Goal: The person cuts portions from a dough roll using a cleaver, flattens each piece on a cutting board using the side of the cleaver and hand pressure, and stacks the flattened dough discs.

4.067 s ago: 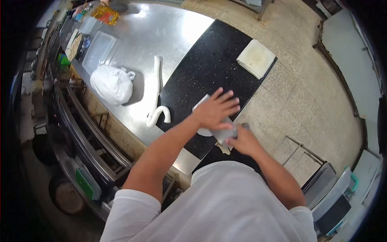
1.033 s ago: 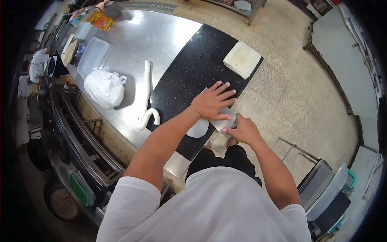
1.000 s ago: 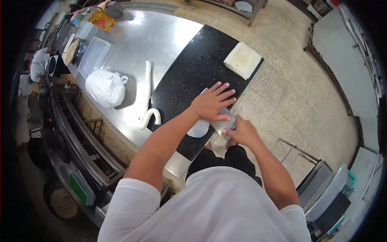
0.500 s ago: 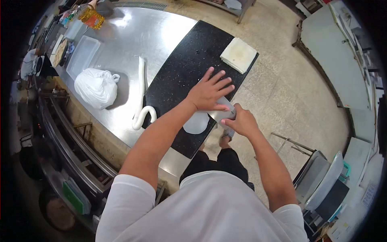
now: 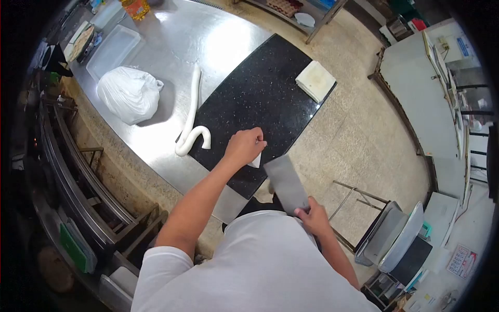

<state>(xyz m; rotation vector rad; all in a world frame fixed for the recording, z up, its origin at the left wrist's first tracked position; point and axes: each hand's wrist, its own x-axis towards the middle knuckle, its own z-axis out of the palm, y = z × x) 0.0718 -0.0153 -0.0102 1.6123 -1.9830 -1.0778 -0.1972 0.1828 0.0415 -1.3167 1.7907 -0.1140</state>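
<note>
My right hand (image 5: pixel 314 217) grips a cleaver by its handle end. The broad grey cleaver blade (image 5: pixel 287 182) points up and left, off the near edge of the black stone slab (image 5: pixel 260 93). Over that slab my left hand (image 5: pixel 245 145) is closed, its fingers bent in a pinch. A white flattened piece of dough (image 5: pixel 255 162) shows below its fingers, mostly covered by the hand. To the left lies a long dough rope (image 5: pixel 193 99), straight at its far end and curled into an S at its near end, partly on steel and partly on the slab.
A folded white cloth (image 5: pixel 316 80) sits at the slab's right corner. On the steel table (image 5: pixel 171 47) are a knotted white plastic bag (image 5: pixel 130 96), a clear plastic tray (image 5: pixel 114 52) and a bottle of yellow liquid (image 5: pixel 136 8). Trays (image 5: pixel 387 234) are stacked on a rack at right.
My left hand was spread flat over the cleaver blade; now it has closed on the flattened dough. My right hand has drawn the cleaver back towards my body, off the slab.
</note>
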